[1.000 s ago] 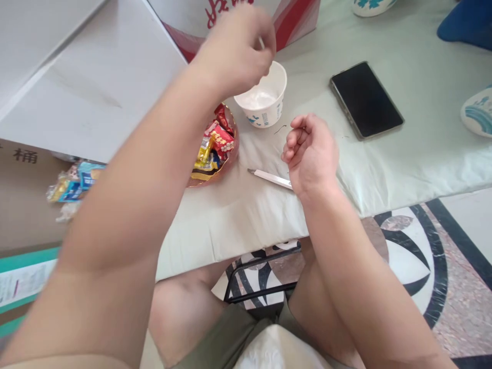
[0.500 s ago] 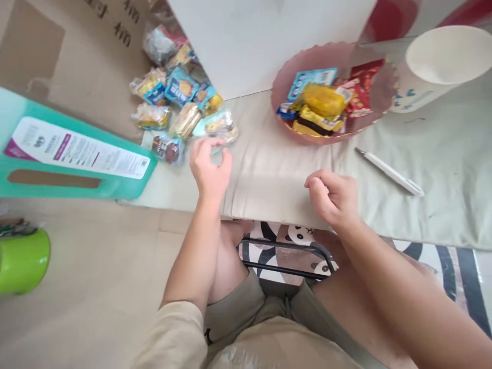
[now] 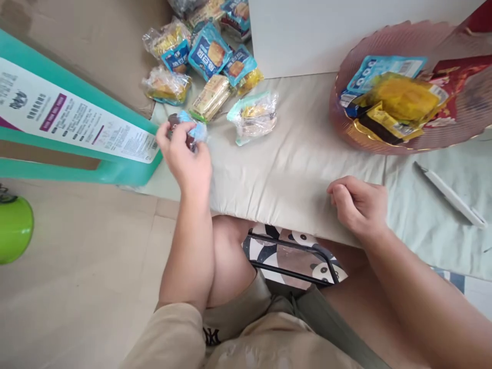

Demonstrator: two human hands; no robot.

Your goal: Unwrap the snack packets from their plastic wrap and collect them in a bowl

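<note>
My left hand point(image 3: 185, 156) is at the near edge of a group of wrapped snacks, its fingers curled around a small brown-and-blue snack packet point(image 3: 197, 132) on the cloth. Part of that packet is hidden under the fingers. Just right of it lies a clear-wrapped snack with pale green edges point(image 3: 253, 118). A gold-wrapped biscuit pack point(image 3: 210, 97) and a blue snack packet point(image 3: 210, 52) lie behind. Closed in a loose fist, my right hand point(image 3: 359, 204) rests by the table's front edge with nothing visible in it.
A pink translucent bowl point(image 3: 340, 128) holds several yellow, blue and red snack packets. Near it lies a white pen-like tool point(image 3: 449, 195). A green jug with a label point(image 3: 142, 174) lies at the left, beside a cardboard box point(image 3: 96, 46). Behind stands a white panel point(image 3: 300, 36).
My left hand has moved from beside the clear-wrapped snack leftward onto the brown-and-blue packet, its fingers now around it. My right hand stays in a fist. The view has shifted.
</note>
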